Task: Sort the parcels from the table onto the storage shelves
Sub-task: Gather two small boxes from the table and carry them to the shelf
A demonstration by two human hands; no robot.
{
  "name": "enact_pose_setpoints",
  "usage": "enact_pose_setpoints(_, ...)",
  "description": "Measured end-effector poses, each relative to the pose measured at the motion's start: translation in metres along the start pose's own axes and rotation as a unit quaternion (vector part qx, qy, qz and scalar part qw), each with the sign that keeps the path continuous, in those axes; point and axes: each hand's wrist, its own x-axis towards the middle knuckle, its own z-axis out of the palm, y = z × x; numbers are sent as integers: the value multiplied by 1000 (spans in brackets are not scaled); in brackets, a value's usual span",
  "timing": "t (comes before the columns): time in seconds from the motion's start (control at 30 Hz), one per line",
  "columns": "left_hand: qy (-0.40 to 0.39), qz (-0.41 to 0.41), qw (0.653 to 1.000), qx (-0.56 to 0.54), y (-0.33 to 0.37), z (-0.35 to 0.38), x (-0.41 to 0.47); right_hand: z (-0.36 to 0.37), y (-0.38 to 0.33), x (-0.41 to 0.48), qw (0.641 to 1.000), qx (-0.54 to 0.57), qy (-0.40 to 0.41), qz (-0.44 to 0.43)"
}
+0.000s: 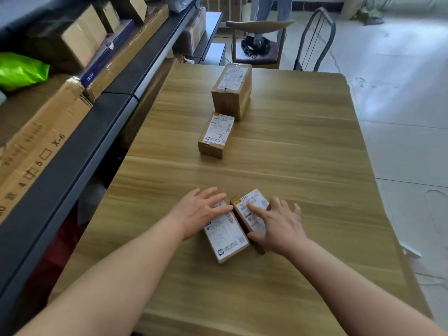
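Table (pixel 291 146), near edge: left parcel (pixel 226 235) and right parcel (pixel 254 202) side by side, long axes toward far edge; left hand (pixel 203 209) and right hand (pixel 278 224) each rest spread flat on 1, neither gripping.

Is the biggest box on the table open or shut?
Shut: the biggest box has a flat, closed top with a label stuck across it.

Four parcels sit on one table (pixel 303 141). Two small ones lie under the fingers: the left parcel (pixel 226 238) beneath the left hand (pixel 201 212), the right parcel (pixel 251 208) beneath the right hand (pixel 278 224). Two more stand beyond the fingertips: a small box (pixel 215 135) and, farther on, a taller box (pixel 231 90). One green bag (pixel 21 70) lies far left of the fingers.
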Motion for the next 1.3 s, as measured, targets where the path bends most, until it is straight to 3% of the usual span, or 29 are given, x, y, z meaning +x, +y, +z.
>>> enact_pose_setpoints(0.1,57,-127,989,-59,22,13,-29,13,3,-31,1000,12,13,-20)
enact_pose_setpoints(0.17,103,-229,956,-151,41,17,-45,20,6,-46,999,22,25,-32)
enact_pose_setpoints(0.23,102,-279,931,-211,61,17,-54,24,7,-55,998,33,27,-40)
enact_pose_setpoints(0.37,-24,-244,940,-239,103,20,-57,25,7,-63,998,28,20,-58)
enact_pose_setpoints(0.5,-52,-241,953,-177,110,14,-68,26,8,-76,996,26,-6,-82)
enact_pose_setpoints(0.6,-45,-261,944,-198,109,17,-83,35,7,-90,989,105,-45,-99)
enact_pose_setpoints(0.7,25,-353,872,-338,120,21,-87,45,6,-100,984,132,-38,-110)
enact_pose_setpoints(0.77,70,-399,837,-368,130,22,-83,50,5,-103,983,151,-35,-102)
enact_pose_setpoints(0.97,58,-462,800,-378,143,29,-68,56,4,-100,979,183,-54,-72)
enact_pose_setpoints(1.17,18,-449,820,-356,117,29,-78,52,-12,-82,987,150,-29,-54)
enact_pose_setpoints(1.3,19,-440,812,-382,105,37,-84,50,-32,-64,990,133,-30,-29)
